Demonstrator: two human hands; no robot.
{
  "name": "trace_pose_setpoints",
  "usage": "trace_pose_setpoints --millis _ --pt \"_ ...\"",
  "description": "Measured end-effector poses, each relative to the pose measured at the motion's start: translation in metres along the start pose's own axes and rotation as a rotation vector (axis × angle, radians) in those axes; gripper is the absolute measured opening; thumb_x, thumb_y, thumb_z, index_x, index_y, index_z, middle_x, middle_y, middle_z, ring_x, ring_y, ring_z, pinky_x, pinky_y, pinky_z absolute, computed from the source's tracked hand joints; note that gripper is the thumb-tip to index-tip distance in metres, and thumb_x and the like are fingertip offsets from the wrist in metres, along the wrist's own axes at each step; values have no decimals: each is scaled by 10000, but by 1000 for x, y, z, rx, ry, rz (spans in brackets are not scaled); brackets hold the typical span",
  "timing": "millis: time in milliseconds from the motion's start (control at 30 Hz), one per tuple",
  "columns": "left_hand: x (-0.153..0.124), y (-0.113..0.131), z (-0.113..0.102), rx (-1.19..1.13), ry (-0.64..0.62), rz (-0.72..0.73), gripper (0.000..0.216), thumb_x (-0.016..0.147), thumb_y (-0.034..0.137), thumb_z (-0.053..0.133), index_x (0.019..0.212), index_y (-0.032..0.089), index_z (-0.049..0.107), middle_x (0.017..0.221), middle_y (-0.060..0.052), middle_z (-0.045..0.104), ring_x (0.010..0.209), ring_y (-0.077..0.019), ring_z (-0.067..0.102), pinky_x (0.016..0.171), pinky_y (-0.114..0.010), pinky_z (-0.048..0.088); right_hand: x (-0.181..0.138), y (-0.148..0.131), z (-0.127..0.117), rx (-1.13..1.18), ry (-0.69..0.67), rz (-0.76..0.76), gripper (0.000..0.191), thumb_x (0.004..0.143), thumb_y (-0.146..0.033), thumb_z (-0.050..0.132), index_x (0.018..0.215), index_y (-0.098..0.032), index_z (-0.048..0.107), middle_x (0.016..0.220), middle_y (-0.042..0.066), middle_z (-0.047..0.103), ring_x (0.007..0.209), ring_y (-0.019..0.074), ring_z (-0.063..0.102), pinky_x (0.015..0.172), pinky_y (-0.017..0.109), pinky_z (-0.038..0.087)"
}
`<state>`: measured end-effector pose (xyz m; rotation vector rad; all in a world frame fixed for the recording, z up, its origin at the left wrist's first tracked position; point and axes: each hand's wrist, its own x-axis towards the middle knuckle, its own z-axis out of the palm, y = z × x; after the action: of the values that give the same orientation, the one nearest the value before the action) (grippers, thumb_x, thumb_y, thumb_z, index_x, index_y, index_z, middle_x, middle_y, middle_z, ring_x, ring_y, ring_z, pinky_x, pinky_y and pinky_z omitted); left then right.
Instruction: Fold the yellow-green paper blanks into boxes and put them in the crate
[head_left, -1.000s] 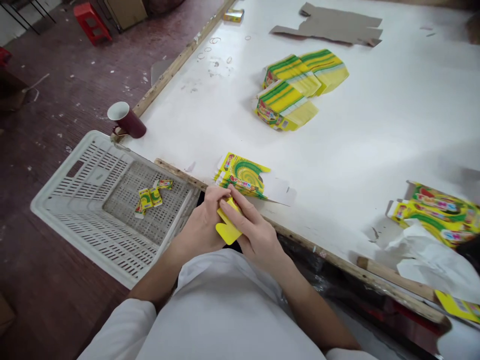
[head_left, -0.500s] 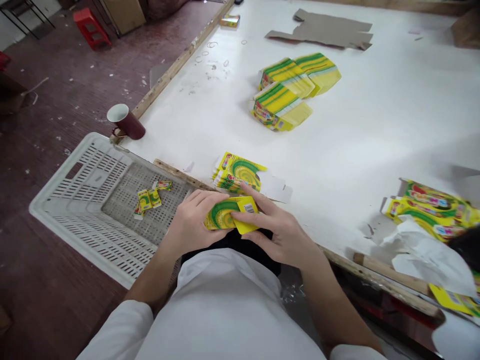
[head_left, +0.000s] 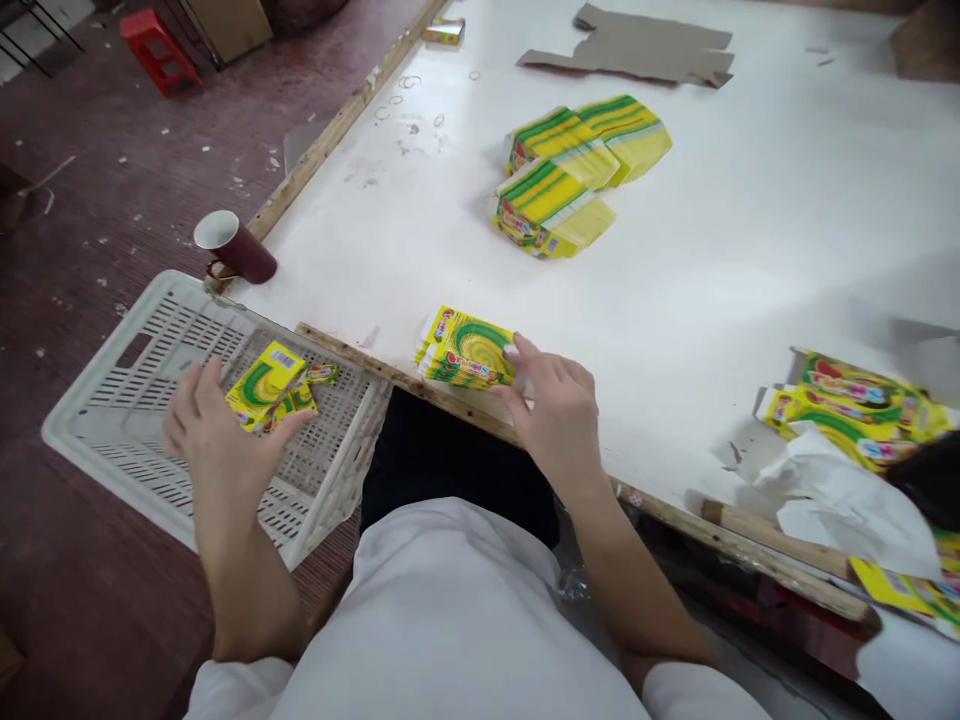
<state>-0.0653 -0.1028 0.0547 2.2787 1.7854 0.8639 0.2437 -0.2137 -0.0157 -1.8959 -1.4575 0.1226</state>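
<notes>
The white tabletop [head_left: 697, 260], edged with wooden strips, fills the right and far parts of the scene, and a pale slotted crate [head_left: 120, 490] sits at its near left side. Far left on the floor stands a red stool [head_left: 154, 45]. A flat piece of brown cardboard [head_left: 637, 48] lies at the far side, with three carton bundles [head_left: 559, 190] nearer, overlapping. At the right are printed cartons [head_left: 847, 405] beside crumpled white paper [head_left: 855, 500]. The left hand [head_left: 232, 450] is over the crate, its grip apart, thumb and fingers spread. The right hand [head_left: 559, 410] is at the right end of a carton stack [head_left: 469, 345] on the near tabletop edge; I cannot tell whether its grip is pinched on a carton or only touching. A maroon mug [head_left: 247, 250] leans at the left corner. The yellow box [head_left: 266, 385] shows within the crate's outline just past the left fingers, overlapping smaller-looking boxes [head_left: 322, 373] in view.
</notes>
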Motion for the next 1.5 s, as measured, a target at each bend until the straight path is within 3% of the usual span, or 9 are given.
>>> trace_pose_setpoints --millis 233,433,600,833,1000,1100,1233,1333,1500 --pt "-32 46 57 -774 -156 -160 563 777 372 819 1265 243 569 1207 -88 648 1180 -244 610 1089 -439 439 0 -10 -10 -99 50 46 408 870 -212 658 1258 -196 532 1004 75 654 934 262 606 885 448 468" --pt "-49 121 92 -1571 -401 -328 614 694 633 797 1143 271 584 1113 -72 636 1107 -259 635 951 -391 529 -17 -47 -24 464 -134 8 455 845 -153 674 1239 -251 469 947 9 579 824 155 606 758 300 550" --pt "-34 153 84 -1766 -163 -419 473 788 691 633 875 232 554 732 6 456 647 -147 517 682 -318 532 -36 -72 -8 867 -267 45 529 858 -235 738 1317 -271 478 1082 41 613 919 148 629 761 253 579" --pt "-39 137 92 -1624 -172 -464 723 626 880 645 962 240 637 892 -29 603 807 -177 609 776 -315 551 -26 -57 4 870 -173 140 331 890 -306 720 1211 -245 663 1013 40 710 865 160 669 731 276 558" --pt "-49 121 102 -1510 -145 -520 285 723 492 848 864 263 753 840 7 716 751 -131 669 745 -254 562 -15 -50 -7 851 -57 119 71 887 -185 700 914 -231 747 804 -1 705 711 124 644 628 245 516" --pt "-39 104 90 -1447 -254 -388 267 818 523 751 892 267 775 858 -20 749 819 -197 717 823 -357 596 -13 -48 -18 739 -23 13 143 872 -137 704 948 -240 767 791 3 695 667 113 623 557 229 487" --pt "-16 79 48 -1215 -474 -37 759 753 745 673 1336 264 614 1333 -114 652 1259 -338 600 1071 -503 490 -16 -41 -34 323 -41 -273 339 899 -53 638 1113 -293 744 917 1 738 818 132 628 800 306 517" --pt "-12 79 29 -789 -778 220 947 669 568 848 1466 243 453 1443 -148 549 1334 -368 524 1128 -526 422 -21 -40 -37 146 -78 -450 372 924 -67 619 1157 -343 711 993 -38 745 1014 148 630 1124 396 386" --pt "-34 101 42 -518 -747 284 704 774 223 761 1385 273 415 1264 -92 578 1182 -272 593 970 -420 527 -27 -47 -29 399 106 -110 732 906 -426 689 1549 -389 340 1597 33 375 1503 297 307 1247 570 230"
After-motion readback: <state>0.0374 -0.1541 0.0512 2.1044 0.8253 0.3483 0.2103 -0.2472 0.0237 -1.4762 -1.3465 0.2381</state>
